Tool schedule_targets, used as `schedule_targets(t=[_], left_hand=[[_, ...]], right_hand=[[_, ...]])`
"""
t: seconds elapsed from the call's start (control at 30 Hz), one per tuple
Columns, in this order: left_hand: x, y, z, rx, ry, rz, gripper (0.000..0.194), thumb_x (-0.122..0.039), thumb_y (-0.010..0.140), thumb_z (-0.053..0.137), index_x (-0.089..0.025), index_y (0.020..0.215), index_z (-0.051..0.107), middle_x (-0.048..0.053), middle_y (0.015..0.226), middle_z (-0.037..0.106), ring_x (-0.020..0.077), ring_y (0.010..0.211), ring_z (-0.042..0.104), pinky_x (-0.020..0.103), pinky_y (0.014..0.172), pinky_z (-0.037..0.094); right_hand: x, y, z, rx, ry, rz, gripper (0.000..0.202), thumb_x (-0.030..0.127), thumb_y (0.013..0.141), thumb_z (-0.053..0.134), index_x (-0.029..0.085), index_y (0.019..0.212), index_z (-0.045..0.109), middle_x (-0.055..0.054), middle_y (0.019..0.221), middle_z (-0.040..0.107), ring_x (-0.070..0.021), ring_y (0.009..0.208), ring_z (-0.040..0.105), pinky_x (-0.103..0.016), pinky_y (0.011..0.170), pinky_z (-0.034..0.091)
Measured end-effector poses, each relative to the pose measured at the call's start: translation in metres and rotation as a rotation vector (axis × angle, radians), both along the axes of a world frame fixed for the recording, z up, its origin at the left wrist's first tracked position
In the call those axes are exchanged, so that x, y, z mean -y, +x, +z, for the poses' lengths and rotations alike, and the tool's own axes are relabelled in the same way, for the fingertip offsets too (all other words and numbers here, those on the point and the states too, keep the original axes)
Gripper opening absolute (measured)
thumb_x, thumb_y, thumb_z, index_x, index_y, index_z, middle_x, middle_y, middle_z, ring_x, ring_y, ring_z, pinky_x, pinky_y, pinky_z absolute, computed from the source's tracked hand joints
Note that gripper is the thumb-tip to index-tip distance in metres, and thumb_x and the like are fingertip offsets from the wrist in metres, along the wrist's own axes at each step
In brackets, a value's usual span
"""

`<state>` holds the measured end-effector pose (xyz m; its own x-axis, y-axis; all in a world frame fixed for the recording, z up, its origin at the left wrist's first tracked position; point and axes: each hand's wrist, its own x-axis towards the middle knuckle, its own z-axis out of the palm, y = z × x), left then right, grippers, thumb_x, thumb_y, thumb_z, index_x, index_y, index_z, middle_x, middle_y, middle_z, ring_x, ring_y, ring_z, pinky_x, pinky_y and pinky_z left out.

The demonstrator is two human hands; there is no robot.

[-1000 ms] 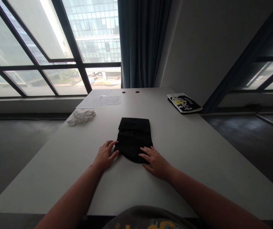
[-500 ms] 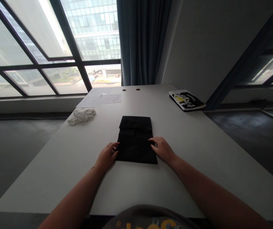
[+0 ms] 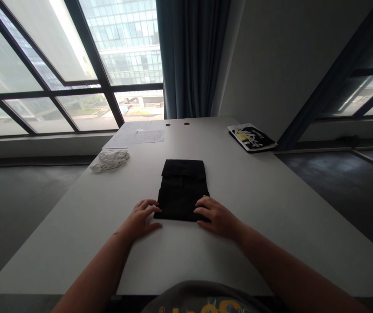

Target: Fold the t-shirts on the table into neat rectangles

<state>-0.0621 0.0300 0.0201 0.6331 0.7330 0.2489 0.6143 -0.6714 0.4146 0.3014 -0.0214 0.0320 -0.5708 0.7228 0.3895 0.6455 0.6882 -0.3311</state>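
Observation:
A black folded cloth [image 3: 183, 191] lies flat on the white table in front of me, with a folded-over band across its far end. At its near left corner is my left hand [image 3: 140, 219], fingertips on the edge and thumb spread apart on the table. My right hand [image 3: 217, 217] rests over the near right corner with fingers apart on the fabric. Its thumb lies by the near edge. Neither hand has the cloth lifted. Part of the right edge is hidden under my right hand.
A crumpled white cloth [image 3: 110, 161] lies at the table's left edge, with paper sheets [image 3: 147, 136] behind it. At the right edge is a black and white printed package [image 3: 252, 138]. Two round holes [image 3: 186, 124] sit near the table's far end, before a blue curtain [image 3: 193, 61].
Both hands have slid toward me along the cloth's sides to its near corners. My left thumb has spread away from the fingers. The view has shifted slightly.

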Motion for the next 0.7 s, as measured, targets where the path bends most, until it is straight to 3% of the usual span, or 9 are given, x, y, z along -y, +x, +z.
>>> schedule_targets(t=[0.1, 0.2, 0.3, 0.43, 0.53, 0.6, 0.7], left_hand=[[0.004, 0.012, 0.002, -0.086, 0.052, -0.032, 0.02, -0.032, 0.09, 0.074, -0.029, 0.11, 0.073, 0.006, 0.129, 0.071, 0.0281, 0.122, 0.064, 0.048, 0.107, 0.049], [0.0, 0.027, 0.0, -0.084, 0.143, -0.006, 0.011, -0.028, 0.098, 0.062, -0.025, 0.102, 0.072, 0.007, 0.123, 0.075, 0.0259, 0.117, 0.068, 0.047, 0.106, 0.05], [-0.005, 0.031, -0.001, -0.072, 0.203, 0.019, 0.017, -0.024, 0.102, 0.053, -0.024, 0.099, 0.07, 0.006, 0.124, 0.076, 0.026, 0.126, 0.065, 0.048, 0.109, 0.048], [-0.004, 0.033, 0.003, -0.086, 0.183, -0.052, 0.013, -0.028, 0.101, 0.056, -0.023, 0.104, 0.068, 0.008, 0.139, 0.07, 0.0269, 0.138, 0.058, 0.05, 0.114, 0.045], [-0.003, 0.045, 0.004, -0.117, 0.163, -0.124, 0.037, -0.039, 0.091, 0.071, -0.023, 0.124, 0.065, 0.011, 0.153, 0.059, 0.0311, 0.146, 0.049, 0.053, 0.12, 0.04], [-0.006, 0.056, 0.002, -0.125, 0.164, -0.129, 0.043, -0.031, 0.09, 0.07, -0.022, 0.131, 0.062, 0.011, 0.152, 0.06, 0.03, 0.145, 0.051, 0.052, 0.124, 0.037], [-0.018, 0.065, -0.002, -0.123, 0.146, -0.116, 0.039, -0.014, 0.084, 0.061, -0.021, 0.123, 0.066, 0.01, 0.143, 0.067, 0.0259, 0.135, 0.062, 0.048, 0.125, 0.037]], right_hand=[[0.011, -0.02, -0.007, 0.084, -0.042, 0.037, 0.037, 0.021, 0.092, 0.071, 0.02, 0.129, 0.07, -0.014, 0.13, 0.064, -0.0302, 0.124, 0.06, -0.053, 0.115, 0.047], [0.008, -0.028, -0.015, 0.121, -0.066, -0.07, 0.049, 0.0, 0.09, 0.054, 0.018, 0.133, 0.068, -0.014, 0.128, 0.066, -0.0267, 0.12, 0.063, -0.044, 0.107, 0.055], [-0.001, -0.022, -0.018, 0.132, -0.106, -0.18, 0.063, -0.007, 0.083, 0.047, 0.019, 0.137, 0.065, -0.014, 0.131, 0.065, -0.0259, 0.12, 0.062, -0.043, 0.107, 0.055], [-0.009, -0.008, -0.018, 0.106, -0.12, -0.255, 0.063, -0.006, 0.079, 0.049, 0.019, 0.133, 0.068, -0.013, 0.132, 0.064, -0.0263, 0.123, 0.06, -0.044, 0.111, 0.052], [-0.014, -0.001, -0.017, 0.075, -0.098, -0.234, 0.047, -0.001, 0.084, 0.051, 0.018, 0.121, 0.072, -0.012, 0.123, 0.068, -0.0263, 0.117, 0.062, -0.044, 0.108, 0.053], [-0.017, 0.002, -0.013, 0.051, -0.101, -0.234, 0.04, 0.002, 0.089, 0.05, 0.017, 0.118, 0.073, -0.011, 0.118, 0.072, -0.0256, 0.111, 0.065, -0.043, 0.103, 0.055], [-0.022, 0.011, -0.009, 0.022, -0.119, -0.255, 0.036, 0.009, 0.094, 0.049, 0.018, 0.118, 0.073, -0.01, 0.111, 0.075, -0.025, 0.103, 0.069, -0.042, 0.097, 0.056]])
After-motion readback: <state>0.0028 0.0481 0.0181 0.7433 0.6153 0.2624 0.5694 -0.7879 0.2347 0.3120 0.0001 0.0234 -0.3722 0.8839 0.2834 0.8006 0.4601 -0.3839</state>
